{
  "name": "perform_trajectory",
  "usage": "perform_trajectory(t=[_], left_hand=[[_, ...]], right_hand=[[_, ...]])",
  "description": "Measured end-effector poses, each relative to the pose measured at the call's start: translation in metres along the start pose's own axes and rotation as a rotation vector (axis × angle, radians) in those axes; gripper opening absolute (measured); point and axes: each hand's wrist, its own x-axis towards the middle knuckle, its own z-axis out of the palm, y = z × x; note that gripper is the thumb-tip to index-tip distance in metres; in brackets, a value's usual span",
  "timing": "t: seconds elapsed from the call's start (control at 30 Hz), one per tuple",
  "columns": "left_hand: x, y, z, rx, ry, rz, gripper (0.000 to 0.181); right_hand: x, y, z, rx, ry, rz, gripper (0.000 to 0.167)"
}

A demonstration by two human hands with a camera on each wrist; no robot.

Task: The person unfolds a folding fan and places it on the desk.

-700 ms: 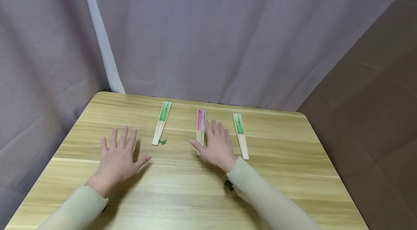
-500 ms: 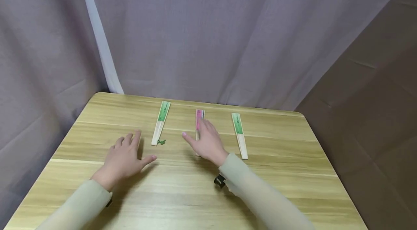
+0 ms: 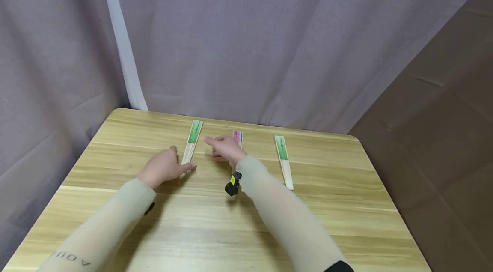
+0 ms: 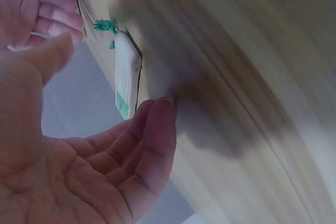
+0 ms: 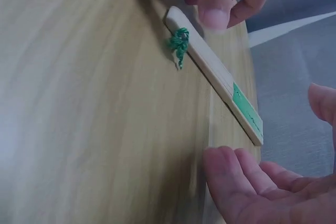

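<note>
Three folded fans lie on the wooden table. The left one [image 3: 195, 131] is green and pale wood, with a green cord [image 5: 180, 43] at its narrow end. My left hand [image 3: 163, 165] hovers around that narrow end, thumb and fingers apart, holding nothing. To the right of the same fan is my right hand [image 3: 226, 148], over the pink fan [image 3: 237, 136] and hiding much of it; the right wrist view shows its fingers spread from the thumb, gripping nothing. Another green fan [image 3: 283, 160] lies farther right, touched by neither hand.
The wooden table [image 3: 346, 203] reaches back to a grey-purple curtain [image 3: 231, 40]. A brown cloth [image 3: 431, 135] hangs at the right side. Black wrist devices are on both arms, the right one [image 3: 233, 183] standing out below the sleeve.
Both hands have moved: the left one rightward to the left fan's narrow end, the right one leftward past the pink fan. Their fingers are less spread than before. The fans look unmoved.
</note>
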Motion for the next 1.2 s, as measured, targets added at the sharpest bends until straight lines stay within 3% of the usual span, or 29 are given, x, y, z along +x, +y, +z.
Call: perform_trajectory(t=[0.13,0.4,0.53,0.8,0.97,1.2], left_hand=[[0.008,0.004,0.006,-0.035,0.024,0.014,0.050],[0.016,0.009,0.024,-0.041,0.078,0.040,0.037],[0.013,0.010,0.027,-0.051,0.085,0.047,0.034],[0.010,0.011,0.026,-0.080,0.054,-0.005,0.036],[0.010,0.015,0.026,-0.094,0.030,0.022,0.036],[0.013,0.015,0.029,-0.100,0.016,0.050,0.036]], right_hand=[[0.006,-0.005,0.006,0.006,-0.029,0.019,0.074],[0.010,-0.001,0.015,0.055,-0.043,0.080,0.063],[0.010,0.002,0.019,0.092,-0.040,0.116,0.064],[0.011,0.001,0.023,0.167,-0.041,0.151,0.057],[0.011,0.000,0.023,0.246,-0.048,0.174,0.042],[0.014,0.002,0.023,0.335,-0.048,0.177,0.034]])
